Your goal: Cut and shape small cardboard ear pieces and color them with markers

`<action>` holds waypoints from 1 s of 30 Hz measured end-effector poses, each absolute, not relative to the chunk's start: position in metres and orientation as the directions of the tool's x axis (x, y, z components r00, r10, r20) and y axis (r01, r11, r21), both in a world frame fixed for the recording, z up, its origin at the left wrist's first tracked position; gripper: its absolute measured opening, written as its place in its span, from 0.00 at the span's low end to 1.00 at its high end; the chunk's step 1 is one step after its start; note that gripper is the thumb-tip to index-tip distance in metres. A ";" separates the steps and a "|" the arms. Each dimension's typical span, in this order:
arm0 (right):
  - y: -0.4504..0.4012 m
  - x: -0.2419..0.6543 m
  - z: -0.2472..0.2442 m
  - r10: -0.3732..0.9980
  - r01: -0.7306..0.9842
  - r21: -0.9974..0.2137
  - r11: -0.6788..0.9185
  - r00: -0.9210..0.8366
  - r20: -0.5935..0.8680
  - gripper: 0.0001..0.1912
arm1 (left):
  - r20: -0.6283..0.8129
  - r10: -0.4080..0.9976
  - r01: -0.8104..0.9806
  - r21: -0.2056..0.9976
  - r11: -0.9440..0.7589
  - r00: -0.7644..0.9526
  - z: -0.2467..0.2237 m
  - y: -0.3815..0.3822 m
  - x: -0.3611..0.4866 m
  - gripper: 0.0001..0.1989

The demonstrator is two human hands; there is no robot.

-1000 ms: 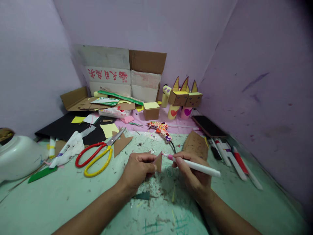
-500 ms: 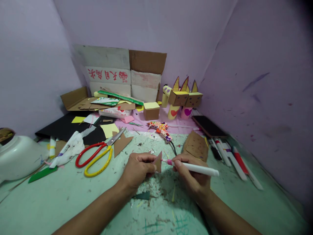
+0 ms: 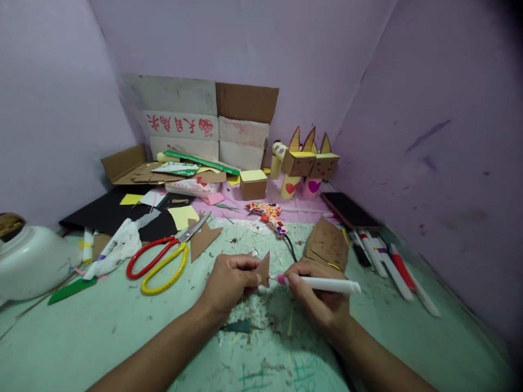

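Low over the green table, my left hand (image 3: 232,284) pinches a small pointed piece of brown cardboard (image 3: 264,269). Its tip points up. My right hand (image 3: 321,294) grips a white marker (image 3: 333,284) with a pink collar. The marker's tip touches or nearly touches the right edge of the cardboard, near its lower part. Left of my left hand lie scissors (image 3: 166,260) with one red and one yellow handle, open, beside a brown cardboard scrap (image 3: 203,242).
Behind are a small brown box (image 3: 253,188), a flowered glue gun (image 3: 269,215) with a black cord, and box-headed figures (image 3: 299,163). A phone (image 3: 351,210) and markers (image 3: 394,267) lie right. Folded cardboard (image 3: 328,242) sits beyond my right hand. A white pot (image 3: 36,264) stands left.
My right hand and the marker have moved slightly down and left, so the marker tip is lower along the cardboard's edge. My left hand has hardly moved.
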State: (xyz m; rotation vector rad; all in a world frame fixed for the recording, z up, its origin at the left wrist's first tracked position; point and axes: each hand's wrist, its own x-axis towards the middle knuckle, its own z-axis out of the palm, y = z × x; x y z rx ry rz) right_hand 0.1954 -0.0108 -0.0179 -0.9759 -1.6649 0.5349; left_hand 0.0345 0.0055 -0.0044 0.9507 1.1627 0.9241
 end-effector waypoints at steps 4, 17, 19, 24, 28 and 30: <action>-0.010 0.197 -0.017 0.779 0.359 -0.696 0.622 -0.197 0.595 0.09 | -0.325 0.937 -0.108 0.934 0.339 0.130 -0.004 0.006 0.035 0.08; 0.000 0.190 -0.015 0.965 -0.044 -0.970 0.240 0.116 0.234 0.14 | -0.211 0.976 -0.359 0.907 0.218 0.060 -0.011 0.018 0.025 0.04; 0.000 0.184 -0.014 0.972 -0.054 -0.973 0.223 0.091 0.217 0.17 | -0.204 0.977 -0.352 0.911 0.214 0.066 -0.010 0.018 0.025 0.03; 0.005 0.167 -0.016 0.989 -0.051 -0.988 0.149 0.000 0.149 0.20 | -0.191 0.980 -0.301 0.932 0.200 0.060 -0.008 0.016 0.026 0.04; 0.009 0.151 -0.015 0.991 -0.101 -0.989 0.105 -0.078 0.113 0.18 | -0.171 0.982 -0.301 0.935 0.188 0.081 -0.006 0.014 0.026 0.05; 0.010 0.145 -0.014 0.995 -0.192 -0.980 0.049 -0.071 0.064 0.18 | -0.185 0.976 -0.279 0.937 0.210 0.114 -0.004 0.013 0.024 0.07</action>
